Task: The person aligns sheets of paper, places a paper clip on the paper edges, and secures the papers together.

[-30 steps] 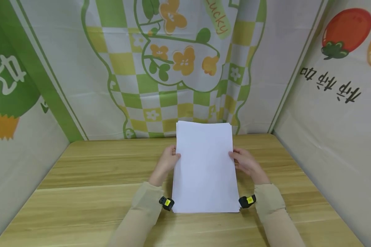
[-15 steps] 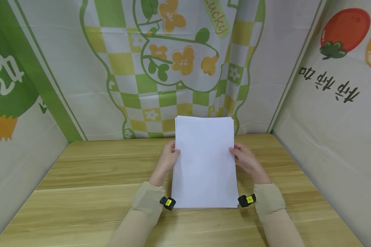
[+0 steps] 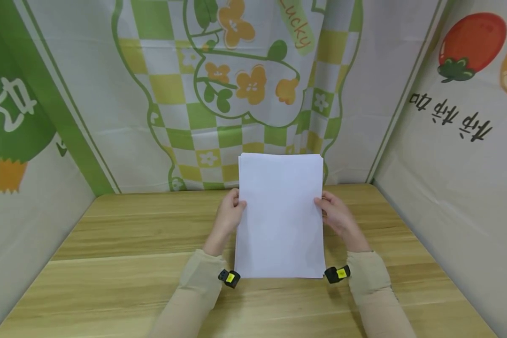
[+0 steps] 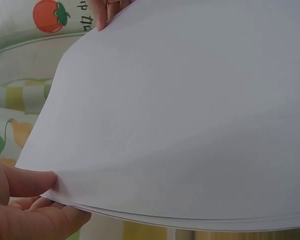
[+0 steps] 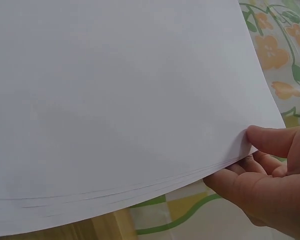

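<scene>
A stack of white paper sheets (image 3: 280,216) is held up and tilted in front of the person, its blank face toward the head camera. At its left edge the left hand (image 3: 229,212) pinches the sheets, thumb on the front and fingers behind. The right hand (image 3: 337,216) grips the opposite edge the same way. In the left wrist view the left thumb (image 4: 32,182) presses on the top sheet. Several slightly staggered layers show along the stack's edge (image 5: 115,200) in the right wrist view, where the right thumb (image 5: 272,141) lies over the sheet.
A wooden table (image 3: 122,272) spreads beneath both arms. Behind it hangs a checked, flower-printed curtain (image 3: 169,89). Printed cloth walls (image 3: 443,188) close off the left and right sides. Each wrist carries a small black camera (image 3: 338,274) with a yellow label.
The stack has risen and tipped more upright, its top edge higher against the curtain and its lower edge farther from the person. Both hands have moved up slightly, keeping their grip.
</scene>
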The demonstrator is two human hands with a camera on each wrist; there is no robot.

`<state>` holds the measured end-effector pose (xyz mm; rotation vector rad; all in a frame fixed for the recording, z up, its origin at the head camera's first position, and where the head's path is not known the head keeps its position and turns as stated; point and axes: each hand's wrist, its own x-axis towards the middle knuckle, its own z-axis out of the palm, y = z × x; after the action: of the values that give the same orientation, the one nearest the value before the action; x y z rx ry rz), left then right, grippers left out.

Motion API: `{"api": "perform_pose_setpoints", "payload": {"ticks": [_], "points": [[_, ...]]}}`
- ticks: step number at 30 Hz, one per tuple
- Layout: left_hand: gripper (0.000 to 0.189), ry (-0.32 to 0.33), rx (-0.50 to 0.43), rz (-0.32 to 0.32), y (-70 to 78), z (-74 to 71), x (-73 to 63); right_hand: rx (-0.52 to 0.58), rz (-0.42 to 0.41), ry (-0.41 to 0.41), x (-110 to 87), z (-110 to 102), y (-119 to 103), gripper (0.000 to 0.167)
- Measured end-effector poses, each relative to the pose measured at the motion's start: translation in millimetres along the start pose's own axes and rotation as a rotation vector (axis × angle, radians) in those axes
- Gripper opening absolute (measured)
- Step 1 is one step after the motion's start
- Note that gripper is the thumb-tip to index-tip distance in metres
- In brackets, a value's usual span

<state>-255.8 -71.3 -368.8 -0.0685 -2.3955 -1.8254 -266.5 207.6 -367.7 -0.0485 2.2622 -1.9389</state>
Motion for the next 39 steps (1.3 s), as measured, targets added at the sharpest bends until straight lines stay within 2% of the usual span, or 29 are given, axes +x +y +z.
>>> {"api": "perform_pose_setpoints", "payload": {"ticks": [11, 19, 24, 33, 35, 39], "points": [[0.021, 0.016, -0.034, 0.016, 4.6, 0.5, -3.4, 0.015, -0.006, 0.02, -5.6, 0, -6, 0.042], [0.02, 0.035, -0.06, 0.071, 5.5, 1.8, -3.7, 0.059, -0.06, 0.008, -7.6, -1, -8, 0.042], [0.024, 0.046, -0.085, 0.081, 7.1, 1.6, -4.2, 0.086, -0.095, -0.004, -7.9, -2, -9, 0.039], [0.022, 0.042, -0.144, 0.146, 8.5, 1.3, -4.7, 0.121, -0.149, -0.011, -8.9, -3, -11, 0.022], [0.022, 0.031, -0.148, 0.151, 12.5, -0.3, -7.3, 0.124, -0.161, -0.005, -9.2, -3, -11, 0.019], [0.021, 0.024, -0.157, 0.174, 13.8, -1.4, -8.6, 0.126, -0.201, -0.006, -10.0, -3, -11, 0.027]]}}
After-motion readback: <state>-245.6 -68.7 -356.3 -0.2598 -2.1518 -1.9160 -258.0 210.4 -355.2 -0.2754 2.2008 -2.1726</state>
